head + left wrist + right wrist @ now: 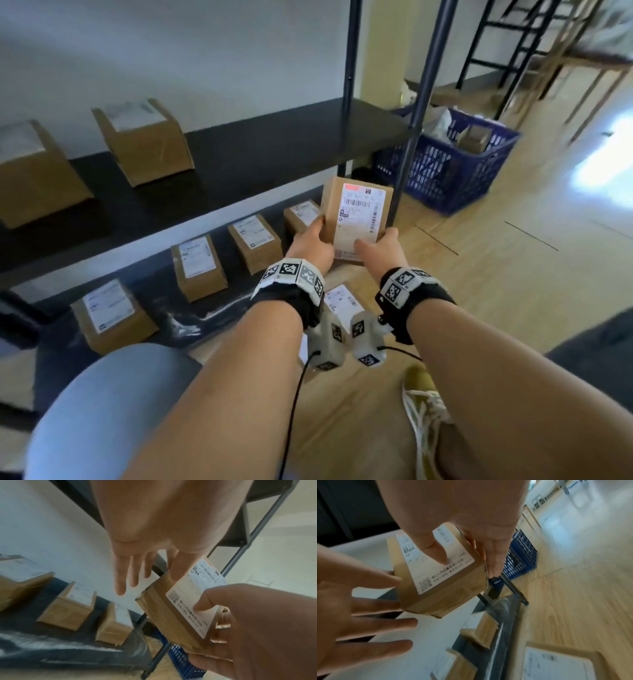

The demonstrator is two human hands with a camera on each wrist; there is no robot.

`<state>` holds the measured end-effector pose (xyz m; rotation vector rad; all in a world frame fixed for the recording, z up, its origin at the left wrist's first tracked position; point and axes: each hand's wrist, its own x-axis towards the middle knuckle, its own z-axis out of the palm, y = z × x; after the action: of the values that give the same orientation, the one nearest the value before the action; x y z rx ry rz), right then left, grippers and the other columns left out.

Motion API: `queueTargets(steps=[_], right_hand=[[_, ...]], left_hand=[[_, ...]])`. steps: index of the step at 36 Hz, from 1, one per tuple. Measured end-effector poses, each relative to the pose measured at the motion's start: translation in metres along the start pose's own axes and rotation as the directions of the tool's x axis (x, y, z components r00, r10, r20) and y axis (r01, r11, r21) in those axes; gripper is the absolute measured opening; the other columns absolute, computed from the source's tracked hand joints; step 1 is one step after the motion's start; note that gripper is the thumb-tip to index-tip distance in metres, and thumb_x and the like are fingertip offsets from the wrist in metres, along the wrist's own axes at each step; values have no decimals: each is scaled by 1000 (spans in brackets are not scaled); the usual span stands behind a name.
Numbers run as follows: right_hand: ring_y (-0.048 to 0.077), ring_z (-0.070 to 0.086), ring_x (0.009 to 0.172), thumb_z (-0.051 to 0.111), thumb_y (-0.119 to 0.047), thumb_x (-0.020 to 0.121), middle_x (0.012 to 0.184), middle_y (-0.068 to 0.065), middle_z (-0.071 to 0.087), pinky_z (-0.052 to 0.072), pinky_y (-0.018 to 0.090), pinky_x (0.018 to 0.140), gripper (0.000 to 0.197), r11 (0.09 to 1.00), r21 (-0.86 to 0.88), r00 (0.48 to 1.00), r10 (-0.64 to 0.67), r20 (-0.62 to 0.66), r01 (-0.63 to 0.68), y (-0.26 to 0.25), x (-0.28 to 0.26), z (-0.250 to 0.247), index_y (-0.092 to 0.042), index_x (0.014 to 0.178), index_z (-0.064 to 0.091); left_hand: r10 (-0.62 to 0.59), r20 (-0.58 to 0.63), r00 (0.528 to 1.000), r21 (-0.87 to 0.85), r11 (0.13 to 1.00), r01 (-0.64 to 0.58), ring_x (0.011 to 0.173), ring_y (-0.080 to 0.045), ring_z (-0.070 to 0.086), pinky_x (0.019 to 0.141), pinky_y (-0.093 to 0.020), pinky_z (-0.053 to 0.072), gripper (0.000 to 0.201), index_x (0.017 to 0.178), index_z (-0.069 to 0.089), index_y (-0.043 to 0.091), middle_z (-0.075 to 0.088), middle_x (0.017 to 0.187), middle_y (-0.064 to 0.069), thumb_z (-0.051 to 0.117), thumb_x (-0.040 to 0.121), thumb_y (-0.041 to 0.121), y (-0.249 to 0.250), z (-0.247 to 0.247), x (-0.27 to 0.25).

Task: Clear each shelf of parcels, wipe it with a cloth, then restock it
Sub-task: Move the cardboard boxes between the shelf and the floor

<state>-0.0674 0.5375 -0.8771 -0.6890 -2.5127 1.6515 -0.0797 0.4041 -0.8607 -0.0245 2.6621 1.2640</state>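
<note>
Both my hands are on a brown cardboard parcel (356, 212) with a white barcode label, held in the air in front of the rack's right end. My right hand (376, 245) grips its near right corner, thumb on the label (199, 607) and fingers curled underneath. My left hand (310, 240) lies against the parcel's left side with straight, spread fingers (393, 580). The black upper shelf (274, 147) carries two parcels (144, 140) at its left. Several labelled parcels (255, 241) stand in a row on the lower shelf (191, 318). No cloth is in view.
A blue plastic basket (445, 171) with bags and a box sits on the wooden floor right of the rack. The rack's front post (421, 102) stands just beyond the held parcel. Another labelled parcel (342, 301) lies on the floor under my wrists. My knee (102, 411) is at lower left.
</note>
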Motion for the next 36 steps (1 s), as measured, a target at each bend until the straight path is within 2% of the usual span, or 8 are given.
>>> queueTargets(steps=[5,10,14,18,22,28,33,36], right_hand=[[20,59,91,56,-28,86,113,2,61,45,30,72,37,991,24,985,-128,-113,131,-42,15,-25,-16,118,40],[13,59,83,55,-28,85,109,-1,62,44,29,68,33,965,57,961,-246,-124,254,-91,32,-22,-19,114,43],[9,52,79,54,-32,87,115,0,50,38,25,57,37,946,36,944,-320,-79,324,-131,51,-5,-21,122,45],[17,54,89,52,-34,87,116,-1,41,45,32,73,46,938,38,938,-346,3,345,-166,69,23,-24,132,46],[8,52,82,56,-32,87,119,-2,48,37,22,62,47,918,38,913,-397,90,395,-188,89,56,-26,133,48],[16,55,90,57,-41,89,122,1,59,41,28,70,40,903,-14,894,-423,148,430,-207,114,94,-21,124,54],[18,56,89,56,-30,91,112,1,65,41,27,73,30,884,-65,875,-444,193,463,-222,127,111,-19,119,60],[17,56,87,56,-23,88,113,1,64,39,25,63,34,880,-90,871,-438,224,466,-225,128,118,-19,122,57]], left_hand=[[140,-45,989,-82,986,-143,121,-24,52,93,-36,43,67,142,23,51,45,142,0,47,87,20,44,-14,14],[202,-125,971,-180,958,-223,119,-17,55,95,-31,43,68,145,21,47,54,136,7,54,91,23,67,-51,30],[226,-174,958,-176,950,-256,109,-16,61,96,-41,49,69,142,24,51,59,128,14,52,88,19,72,-89,42],[158,-234,959,-184,962,-203,105,-14,58,93,-43,50,65,142,24,50,58,126,14,52,91,23,65,-122,64],[93,-303,948,-195,968,-158,101,-14,57,93,-40,50,61,143,27,45,57,124,13,50,92,18,51,-147,88],[-14,-329,944,-237,969,-68,89,-19,63,85,-41,54,62,144,30,40,62,115,3,46,91,14,32,-171,116],[-93,-356,930,-323,946,-29,96,-32,64,89,-47,53,66,147,29,31,60,123,-13,48,86,14,28,-181,131],[-120,-355,927,-341,940,-9,84,-33,61,83,-49,52,65,145,31,23,63,103,-17,48,83,14,24,-183,138]])
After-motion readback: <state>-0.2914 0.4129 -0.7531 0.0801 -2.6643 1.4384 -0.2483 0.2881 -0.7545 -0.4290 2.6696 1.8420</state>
